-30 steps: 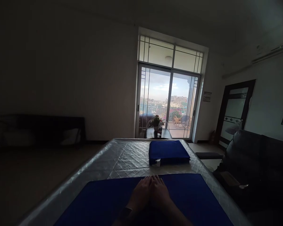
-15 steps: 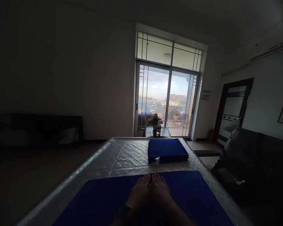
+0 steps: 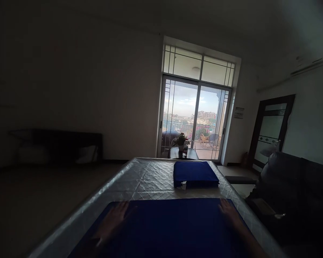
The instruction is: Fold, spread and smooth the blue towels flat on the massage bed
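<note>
Nearest me, I find a dark blue cloth [image 3: 174,229] spread flat on a silver quilted cover [image 3: 148,177]. My left hand [image 3: 113,216], blurred, lies at its far left corner; my right hand [image 3: 229,211] lies at the far right corner. The hands are well apart, fingers extended and clamped on nothing; how firmly either presses, I cannot tell. I judge the step in hand to be smoothing the cloth; the next move calls for flat palms and even pressure along the edges. Beyond lies a folded blue cloth bundle [image 3: 196,173] with a white tag [image 3: 183,185], then a potted plant [image 3: 181,140] before a sliding glass door [image 3: 198,118].
</note>
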